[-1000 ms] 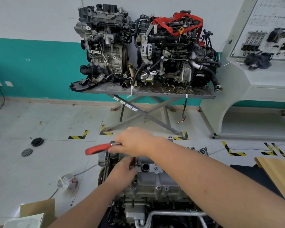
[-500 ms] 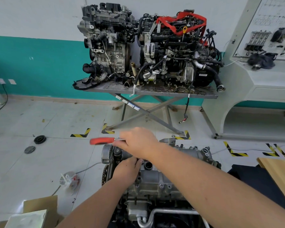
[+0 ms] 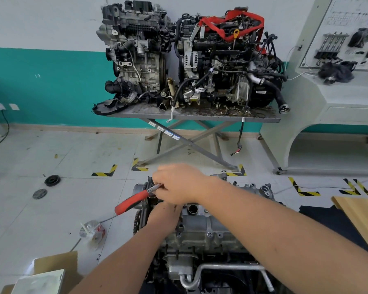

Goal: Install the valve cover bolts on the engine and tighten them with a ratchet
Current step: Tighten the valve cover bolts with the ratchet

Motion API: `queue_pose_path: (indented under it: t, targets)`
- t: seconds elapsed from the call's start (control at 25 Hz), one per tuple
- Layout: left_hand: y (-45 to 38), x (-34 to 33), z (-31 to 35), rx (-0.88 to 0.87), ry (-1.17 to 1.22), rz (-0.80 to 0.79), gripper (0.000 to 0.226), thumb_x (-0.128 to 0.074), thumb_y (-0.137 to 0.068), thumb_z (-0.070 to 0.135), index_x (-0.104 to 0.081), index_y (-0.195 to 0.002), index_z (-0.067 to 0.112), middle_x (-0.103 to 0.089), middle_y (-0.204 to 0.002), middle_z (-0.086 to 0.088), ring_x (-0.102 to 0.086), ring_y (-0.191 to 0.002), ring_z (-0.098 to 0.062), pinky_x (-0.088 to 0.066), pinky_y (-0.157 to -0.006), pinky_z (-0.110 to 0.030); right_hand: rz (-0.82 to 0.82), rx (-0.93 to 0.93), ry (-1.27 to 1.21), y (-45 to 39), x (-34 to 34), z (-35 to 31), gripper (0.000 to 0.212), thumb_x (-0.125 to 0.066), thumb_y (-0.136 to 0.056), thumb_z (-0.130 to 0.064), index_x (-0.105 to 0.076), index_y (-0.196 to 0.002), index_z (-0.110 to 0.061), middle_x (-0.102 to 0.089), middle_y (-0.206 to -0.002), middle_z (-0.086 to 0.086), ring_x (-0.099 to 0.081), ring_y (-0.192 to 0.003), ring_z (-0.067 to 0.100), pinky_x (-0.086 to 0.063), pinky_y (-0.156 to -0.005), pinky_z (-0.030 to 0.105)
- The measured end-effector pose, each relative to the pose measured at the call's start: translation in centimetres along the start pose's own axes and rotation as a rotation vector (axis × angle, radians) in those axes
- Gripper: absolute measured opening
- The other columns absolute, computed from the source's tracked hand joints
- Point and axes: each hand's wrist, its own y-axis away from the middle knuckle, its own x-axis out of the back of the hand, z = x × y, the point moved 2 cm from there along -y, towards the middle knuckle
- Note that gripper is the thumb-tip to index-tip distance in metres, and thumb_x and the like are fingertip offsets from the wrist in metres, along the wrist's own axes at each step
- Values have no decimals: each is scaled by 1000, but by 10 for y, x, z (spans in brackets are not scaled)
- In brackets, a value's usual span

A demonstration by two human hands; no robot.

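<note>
A grey engine [image 3: 202, 230] stands right in front of me with its valve cover on top. My right hand [image 3: 180, 183] grips the metal shaft of a ratchet [image 3: 134, 201] near its head, over the far left end of the cover. The ratchet's red handle points down to the left. My left hand [image 3: 164, 215] lies just below the right one, on the cover's left end; its fingers are hidden under the right hand. The bolt and socket under the hands are hidden. Small bolts [image 3: 209, 234] sit along the cover's near edge.
Two other engines [image 3: 189, 56] stand on a folding metal table [image 3: 263, 118] at the far wall. A white training bench [image 3: 338, 107] is at the right, a wooden board [image 3: 361, 217] at the near right. Round black parts [image 3: 52, 180], a crumpled wrapper [image 3: 92, 231] and a cardboard box [image 3: 55, 266] lie on the floor at the left.
The ratchet's red handle has swung from pointing level to the left to pointing down-left. Both hands stay at the cover's far left end.
</note>
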Motion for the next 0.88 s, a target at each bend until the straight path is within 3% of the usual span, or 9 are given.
queue_pose_path:
  t: [0.16,0.28,0.36,0.48,0.72,0.88]
  targets:
    - [3,7,8,-77,-55,-74,32,-35,-106,40,-57,-98,19,-69,-103,-6,-63,-99,-26,-46,-80,-36,-226,-66,-276,1,14,6,27,-43,-99,-25,-64,-94,-10,-60,-83,3,-52,-73,15,-40,-64,34]
    - [4,12,8,-84,8,-96,32,-37,-106,40,-55,-89,19,-68,-98,-5,-61,-97,-26,-46,-81,-37,-296,-142,-531,4,16,13,22,-46,-103,-25,-67,-109,-19,-63,-82,-5,-54,-72,10,-47,-72,32]
    - [4,14,7,-100,39,-97,33,-38,-106,39,-52,-80,24,-65,-88,-1,-61,-91,-24,-45,-77,-37,-264,-219,-720,7,15,16,19,-49,-103,-26,-67,-110,-27,-65,-83,-6,-56,-75,10,-47,-73,29]
    - [6,16,9,-106,71,-85,37,-40,-105,38,-44,-70,30,-54,-71,9,-56,-80,-21,-37,-67,-33,-120,-353,-973,11,3,18,20,-49,-101,-23,-68,-96,-29,-65,-79,-2,-54,-77,16,-44,-67,32]
    - [5,14,9,-117,48,-70,36,-38,-105,39,-44,-71,31,-55,-70,9,-60,-82,-22,-37,-66,-33,50,-387,-875,11,-8,15,26,-48,-94,-29,-66,-78,-37,-60,-65,-7,-43,-48,4,-35,-44,18]
    - [4,12,9,-100,47,-85,36,-38,-105,39,-46,-73,28,-56,-70,7,-58,-77,-20,-38,-65,-33,159,-550,-1119,9,-14,11,17,-50,-73,-28,-63,-62,-30,-49,-66,1,-46,-64,18,-37,-63,31]
